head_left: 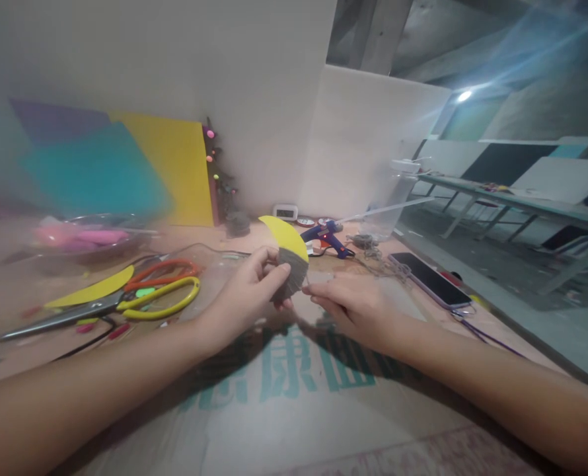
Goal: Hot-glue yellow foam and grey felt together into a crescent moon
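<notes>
My left hand (257,284) is closed on a yellow crescent-shaped piece (289,235), held up above the table. Grey twine (294,271) is wound in close rows around its lower part, while the upper tip stays bare yellow. Beside its lower right edge, my right hand (348,301) has thumb and forefinger pinched together on what looks like the loose end of the twine. Loose grey twine (366,243) lies in a tangle on the table behind my right hand. Another yellow crescent (96,287) lies at left, next to large scissors (160,301) with orange and yellow handles.
A blue glue gun (326,235) stands behind the hands, near a small digital clock (285,211). At right lies a phone (430,279) with a strap. Coloured sheets (185,172) lean on the back panel, above a clear dish (96,238) of pink pieces.
</notes>
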### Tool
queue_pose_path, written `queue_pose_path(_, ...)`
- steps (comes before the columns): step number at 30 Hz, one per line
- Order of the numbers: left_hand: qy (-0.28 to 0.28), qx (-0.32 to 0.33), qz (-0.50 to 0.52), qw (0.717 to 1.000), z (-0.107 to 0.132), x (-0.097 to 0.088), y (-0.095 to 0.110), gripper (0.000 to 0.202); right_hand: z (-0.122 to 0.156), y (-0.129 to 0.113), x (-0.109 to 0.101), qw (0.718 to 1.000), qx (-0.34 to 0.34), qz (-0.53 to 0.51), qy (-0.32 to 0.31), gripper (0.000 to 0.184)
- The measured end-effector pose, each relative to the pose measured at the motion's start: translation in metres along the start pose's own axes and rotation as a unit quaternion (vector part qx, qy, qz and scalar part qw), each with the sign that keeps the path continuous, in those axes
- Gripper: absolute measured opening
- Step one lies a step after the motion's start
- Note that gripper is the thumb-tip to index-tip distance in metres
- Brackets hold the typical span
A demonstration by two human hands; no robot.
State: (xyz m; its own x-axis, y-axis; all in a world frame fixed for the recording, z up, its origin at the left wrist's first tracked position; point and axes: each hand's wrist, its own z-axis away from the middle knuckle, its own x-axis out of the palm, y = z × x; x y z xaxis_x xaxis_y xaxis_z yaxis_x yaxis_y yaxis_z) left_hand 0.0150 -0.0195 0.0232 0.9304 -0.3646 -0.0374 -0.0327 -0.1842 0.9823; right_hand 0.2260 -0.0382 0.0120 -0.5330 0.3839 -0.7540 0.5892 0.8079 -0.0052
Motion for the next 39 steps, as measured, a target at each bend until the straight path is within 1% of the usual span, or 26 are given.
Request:
queue_pose_path(1, -0.002, 0.004, -0.009, 1.0, -0.001, -0.001, 0.0, 0.013, -0.001, 0.0, -0.004, 0.999, -0.026, 0.034, -0.003, 0.019)
queue_pose_path(3, 0.002, 0.009, -0.023, 1.0, -0.004, -0.003, 0.002, 0.012, -0.005, -0.001, -0.014, 0.995, -0.055, 0.078, -0.005, 0.018)
queue_pose_path(6, 0.013, 0.016, -0.043, 0.999, -0.009, -0.007, 0.007, 0.009, -0.011, 0.0, -0.026, 0.993, -0.055, 0.104, -0.011, 0.019)
queue_pose_path(8, 0.007, 0.019, -0.058, 0.998, -0.012, -0.011, 0.008, 0.008, -0.012, 0.002, -0.03, 0.993, -0.045, 0.111, -0.014, 0.019)
queue_pose_path(14, -0.03, 0.011, -0.123, 0.992, -0.015, -0.023, 0.006, 0.011, -0.011, 0.006, -0.032, 0.993, -0.022, 0.119, -0.015, 0.02)
queue_pose_path(17, -0.043, 0.015, -0.119, 0.992, -0.016, -0.025, 0.009, 0.012, -0.01, 0.006, -0.031, 0.993, -0.012, 0.117, -0.015, 0.02)
queue_pose_path(22, -0.04, 0.001, -0.084, 0.996, -0.017, -0.027, 0.017, 0.013, -0.009, 0.009, -0.03, 0.993, -0.02, 0.115, -0.015, 0.02)
queue_pose_path(27, -0.038, 0.005, -0.11, 0.993, -0.017, -0.027, 0.021, 0.01, -0.009, 0.012, -0.031, 0.992, -0.019, 0.123, -0.015, 0.02)
queue_pose_path(30, -0.031, 0.003, -0.13, 0.991, -0.018, -0.027, 0.02, 0.01, -0.01, 0.008, -0.032, 0.989, -0.048, 0.141, -0.026, 0.019)
queue_pose_path(34, -0.044, 0.015, -0.138, 0.989, -0.018, -0.026, 0.011, 0.015, -0.012, -0.006, -0.033, 0.969, -0.124, 0.203, -0.07, 0.024)
queue_pose_path(37, -0.058, -0.001, -0.114, 0.992, -0.016, -0.021, 0.004, 0.015, -0.013, -0.014, -0.033, 0.958, -0.151, 0.224, -0.096, 0.027)
queue_pose_path(39, -0.057, -0.018, -0.11, 0.992, -0.013, -0.017, 0.001, 0.014, -0.014, -0.017, -0.034, 0.953, -0.161, 0.232, -0.111, 0.026)
